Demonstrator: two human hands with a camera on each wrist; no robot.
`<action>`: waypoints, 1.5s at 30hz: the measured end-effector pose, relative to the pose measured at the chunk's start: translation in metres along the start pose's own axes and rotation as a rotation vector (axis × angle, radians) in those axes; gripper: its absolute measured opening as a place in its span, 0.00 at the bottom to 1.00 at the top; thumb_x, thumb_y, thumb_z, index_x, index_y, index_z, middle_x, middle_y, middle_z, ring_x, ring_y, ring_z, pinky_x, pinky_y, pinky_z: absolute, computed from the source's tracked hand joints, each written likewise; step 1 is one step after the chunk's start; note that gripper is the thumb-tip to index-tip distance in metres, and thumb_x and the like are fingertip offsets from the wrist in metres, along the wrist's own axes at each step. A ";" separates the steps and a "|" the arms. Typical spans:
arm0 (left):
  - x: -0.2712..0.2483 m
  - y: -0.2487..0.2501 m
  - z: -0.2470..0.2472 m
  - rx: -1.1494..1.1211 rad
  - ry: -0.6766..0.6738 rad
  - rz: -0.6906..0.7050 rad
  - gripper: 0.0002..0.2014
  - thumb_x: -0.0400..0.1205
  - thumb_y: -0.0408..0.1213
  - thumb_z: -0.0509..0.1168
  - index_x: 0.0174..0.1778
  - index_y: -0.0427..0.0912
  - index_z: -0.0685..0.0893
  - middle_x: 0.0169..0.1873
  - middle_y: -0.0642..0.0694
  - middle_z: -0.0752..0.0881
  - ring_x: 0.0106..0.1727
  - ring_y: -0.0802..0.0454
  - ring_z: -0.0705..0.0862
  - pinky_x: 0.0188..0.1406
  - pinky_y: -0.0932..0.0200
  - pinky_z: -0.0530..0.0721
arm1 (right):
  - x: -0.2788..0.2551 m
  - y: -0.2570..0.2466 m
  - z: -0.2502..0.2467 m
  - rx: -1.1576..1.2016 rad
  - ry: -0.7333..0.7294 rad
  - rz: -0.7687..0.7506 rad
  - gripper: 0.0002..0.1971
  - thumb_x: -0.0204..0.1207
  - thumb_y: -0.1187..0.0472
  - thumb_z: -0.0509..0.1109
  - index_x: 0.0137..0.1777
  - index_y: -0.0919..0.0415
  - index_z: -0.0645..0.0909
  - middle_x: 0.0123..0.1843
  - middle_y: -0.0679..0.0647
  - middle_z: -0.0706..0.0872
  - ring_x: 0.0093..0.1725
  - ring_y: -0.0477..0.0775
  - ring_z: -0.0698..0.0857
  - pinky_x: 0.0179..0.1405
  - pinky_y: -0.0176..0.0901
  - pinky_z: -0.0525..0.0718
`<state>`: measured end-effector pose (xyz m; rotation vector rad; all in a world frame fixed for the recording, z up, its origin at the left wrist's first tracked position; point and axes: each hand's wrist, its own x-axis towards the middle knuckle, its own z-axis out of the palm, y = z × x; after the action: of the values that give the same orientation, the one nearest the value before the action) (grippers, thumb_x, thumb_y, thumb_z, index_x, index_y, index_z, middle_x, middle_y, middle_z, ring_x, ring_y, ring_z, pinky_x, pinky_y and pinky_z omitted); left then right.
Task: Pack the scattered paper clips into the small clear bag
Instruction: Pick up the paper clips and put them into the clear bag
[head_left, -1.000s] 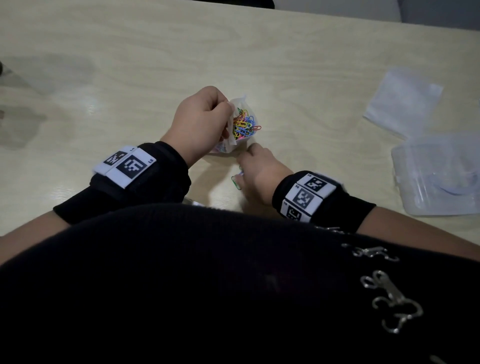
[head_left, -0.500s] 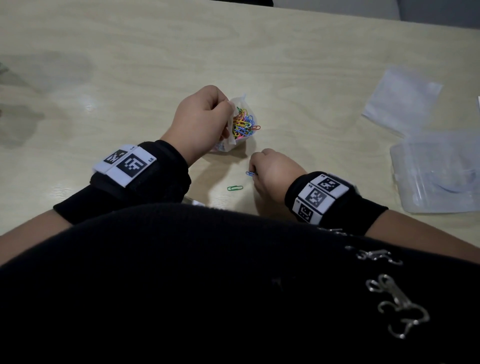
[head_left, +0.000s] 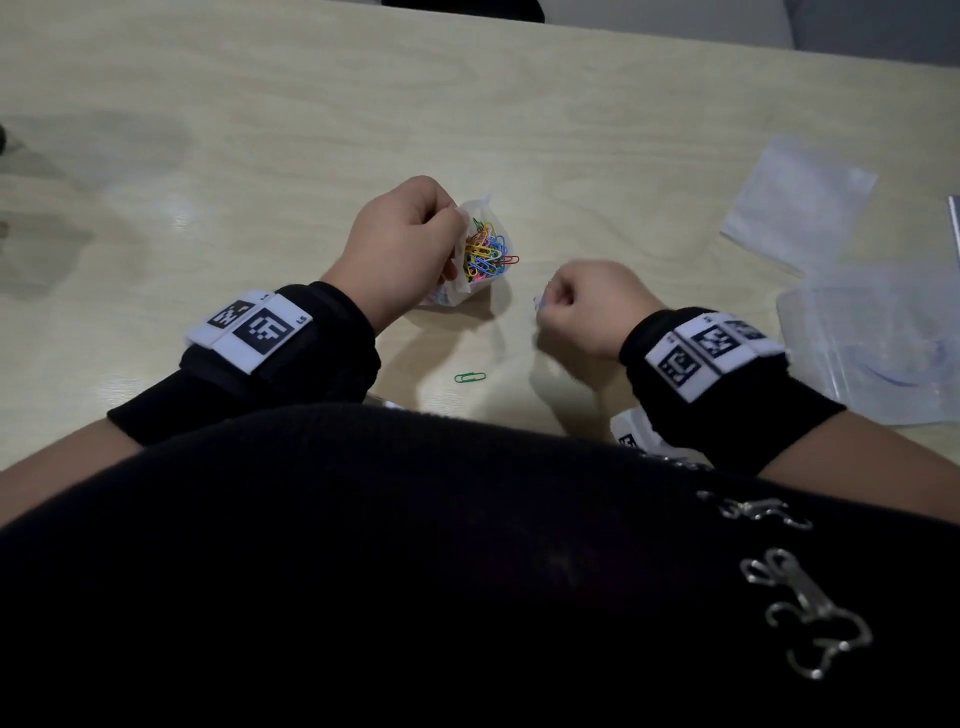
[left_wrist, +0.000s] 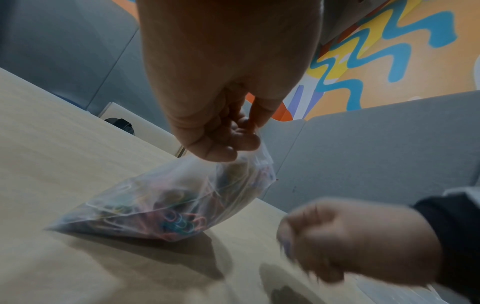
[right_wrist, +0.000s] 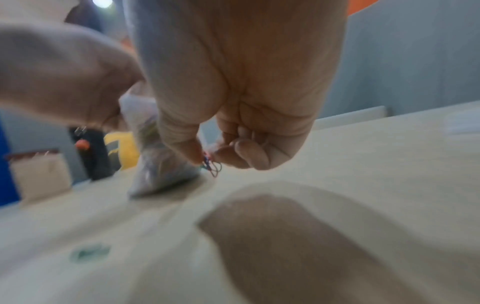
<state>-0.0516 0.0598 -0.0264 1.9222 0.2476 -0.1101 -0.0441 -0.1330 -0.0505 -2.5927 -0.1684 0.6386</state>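
My left hand (head_left: 402, 249) pinches the rim of the small clear bag (head_left: 480, 244), which rests on the table and holds several coloured paper clips (head_left: 485, 252). In the left wrist view the bag (left_wrist: 166, 201) hangs from my left hand's fingertips (left_wrist: 233, 144), its bottom on the wood. My right hand (head_left: 592, 306) is lifted just right of the bag and pinches a blue paper clip (right_wrist: 211, 165) between thumb and forefinger. One green paper clip (head_left: 470, 377) lies loose on the table near my body, between the two wrists.
A flat clear plastic sheet (head_left: 797, 202) lies at the far right of the wooden table (head_left: 311, 130). In front of it sits a clear plastic box (head_left: 878, 343). My dark sweater fills the bottom of the head view.
My right hand picked a blue clip off the table near the green one, rose and moved right and up towards the bag. The left hand and bag stayed put.
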 end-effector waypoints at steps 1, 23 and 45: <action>0.000 0.000 0.000 0.007 -0.003 0.000 0.06 0.73 0.43 0.61 0.32 0.46 0.77 0.22 0.52 0.81 0.22 0.54 0.80 0.37 0.48 0.83 | 0.002 -0.002 -0.007 0.098 0.080 0.010 0.06 0.72 0.57 0.70 0.35 0.53 0.79 0.34 0.48 0.82 0.39 0.52 0.79 0.41 0.38 0.71; 0.005 0.014 -0.011 -0.101 0.044 -0.062 0.07 0.73 0.41 0.58 0.29 0.52 0.76 0.36 0.49 0.80 0.39 0.53 0.77 0.39 0.59 0.76 | -0.026 -0.027 0.029 -0.213 0.017 -0.602 0.11 0.79 0.54 0.65 0.57 0.57 0.82 0.53 0.55 0.83 0.54 0.57 0.82 0.50 0.46 0.79; -0.013 0.027 0.031 -0.181 -0.183 -0.230 0.10 0.83 0.35 0.58 0.36 0.50 0.74 0.42 0.53 0.83 0.45 0.55 0.84 0.50 0.48 0.81 | -0.050 0.076 -0.001 -0.085 0.217 0.093 0.07 0.76 0.55 0.65 0.48 0.55 0.83 0.49 0.56 0.87 0.50 0.61 0.84 0.48 0.47 0.81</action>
<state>-0.0569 0.0200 -0.0101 1.6866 0.3428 -0.4016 -0.0872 -0.2119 -0.0640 -2.7426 -0.0054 0.3839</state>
